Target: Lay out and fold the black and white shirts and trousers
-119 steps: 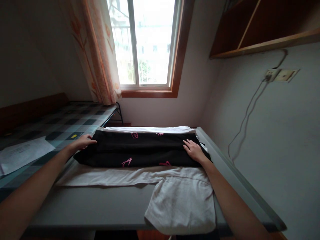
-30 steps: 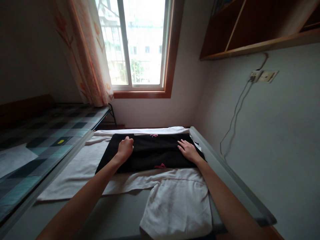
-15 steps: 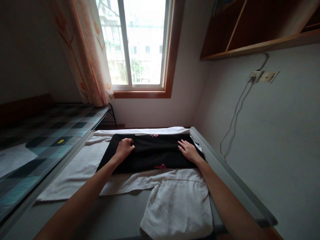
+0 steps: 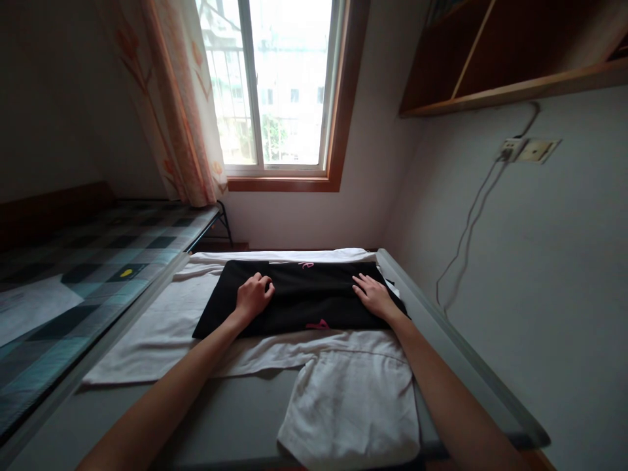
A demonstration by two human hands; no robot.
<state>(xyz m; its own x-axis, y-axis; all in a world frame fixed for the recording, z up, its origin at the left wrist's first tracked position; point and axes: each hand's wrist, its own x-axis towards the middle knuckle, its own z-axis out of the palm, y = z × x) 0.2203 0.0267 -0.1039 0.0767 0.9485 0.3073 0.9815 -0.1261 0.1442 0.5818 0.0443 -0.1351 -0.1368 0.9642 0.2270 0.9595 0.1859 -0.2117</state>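
Observation:
A black garment with pink print (image 4: pixel 309 297) lies folded into a long flat shape on top of a white shirt (image 4: pixel 353 392). My left hand (image 4: pixel 254 294) is on the left part of the black cloth, its fingers curled and closed on the fabric. Toward the other end, my right hand (image 4: pixel 371 294) rests palm down with fingers spread flat on the same garment. One white sleeve spreads toward me beneath the black cloth, and more white fabric shows along the far and left sides.
Both garments lie on a grey surface (image 4: pixel 230 418) with raised side edges (image 4: pixel 471 360). At left stands a bed with a checked cover (image 4: pixel 147 242) and a white sheet-like piece (image 4: pixel 36 307). A curtain (image 4: pixel 181 104), window (image 4: pixel 289 85), wall shelf (image 4: pixel 530 52) and socket (image 4: pixel 513 150) surround it.
My left hand has shifted slightly to the right over the black garment, its fingers still curled. The right hand stays flat. The whole view has moved slightly.

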